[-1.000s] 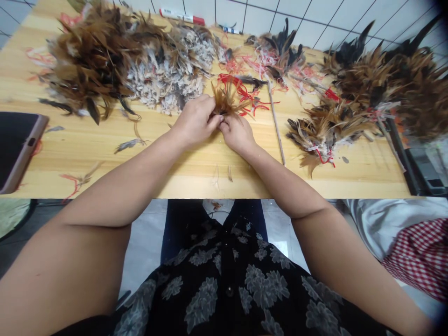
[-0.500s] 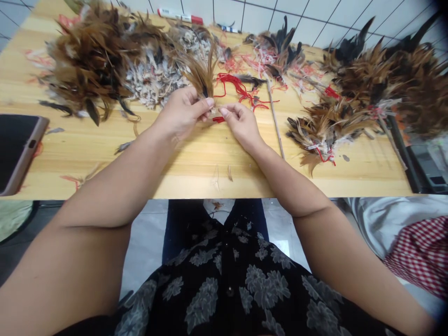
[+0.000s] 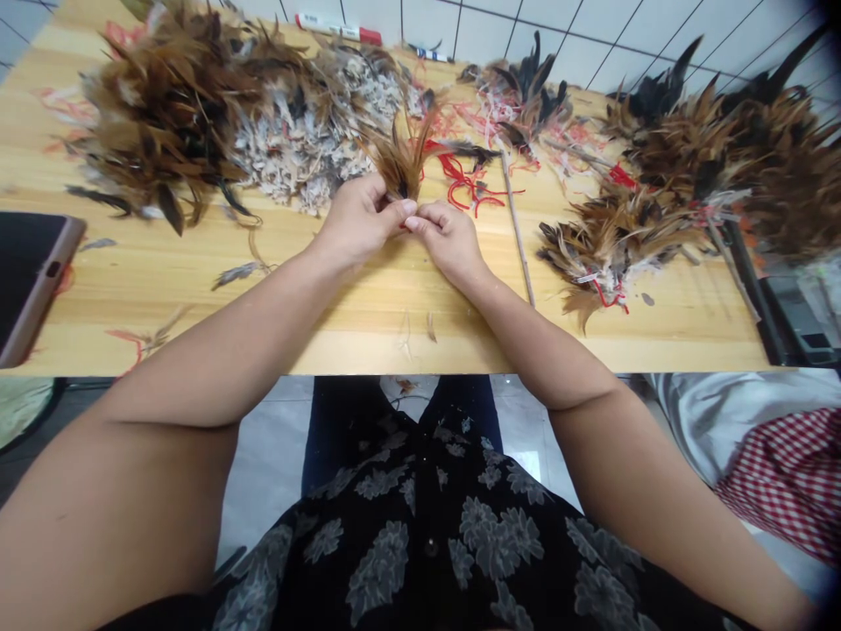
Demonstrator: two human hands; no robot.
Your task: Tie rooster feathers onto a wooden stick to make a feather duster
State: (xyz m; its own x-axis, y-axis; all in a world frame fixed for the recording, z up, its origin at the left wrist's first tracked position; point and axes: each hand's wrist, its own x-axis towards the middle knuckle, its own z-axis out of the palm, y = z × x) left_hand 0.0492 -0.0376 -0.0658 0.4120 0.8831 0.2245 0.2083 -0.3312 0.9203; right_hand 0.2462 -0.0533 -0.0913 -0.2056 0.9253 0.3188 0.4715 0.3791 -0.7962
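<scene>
Above table (image 3: 368, 307) centre: feather tuft (image 3: 400, 158) pinched between left hand (image 3: 358, 219) and right hand (image 3: 447, 237), fanning upward.

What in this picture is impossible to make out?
Head view:
Hidden: the feather bundle base, under fingers of the left hand and right hand.
Cut off: dark flat device by the left edge, black object by the right edge.
Too small: lettering on the marker.

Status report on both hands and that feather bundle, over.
Left hand pinching brown feather bundle upright by its base. Right hand pinching the same base. Loose red string just behind, nothing between.
</scene>
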